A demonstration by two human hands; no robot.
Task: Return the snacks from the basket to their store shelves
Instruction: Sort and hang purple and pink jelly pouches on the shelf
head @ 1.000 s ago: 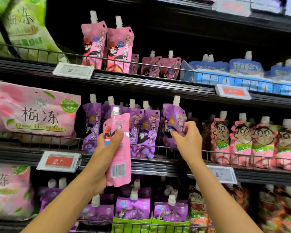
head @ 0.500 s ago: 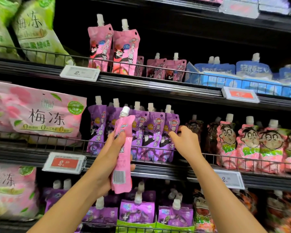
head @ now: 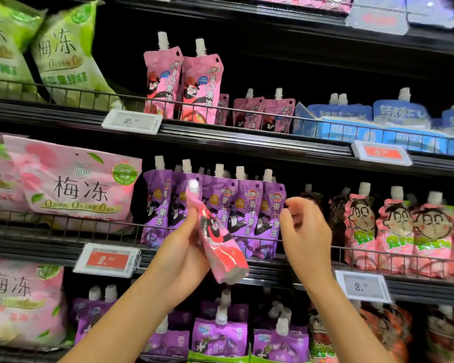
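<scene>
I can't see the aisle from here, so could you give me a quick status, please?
Left hand grips pink pouch, tilted. Right hand empty, fingers loosely curled, off purple pouches. Matching pink row one shelf up.

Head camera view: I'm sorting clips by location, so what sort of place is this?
Most likely a shop's snack aisle. Tiered shelves with wire front rails hold rows of identical purple spouted pouches, and price tags are clipped to the shelf edges. The left hand holds a pink pouch.
</scene>
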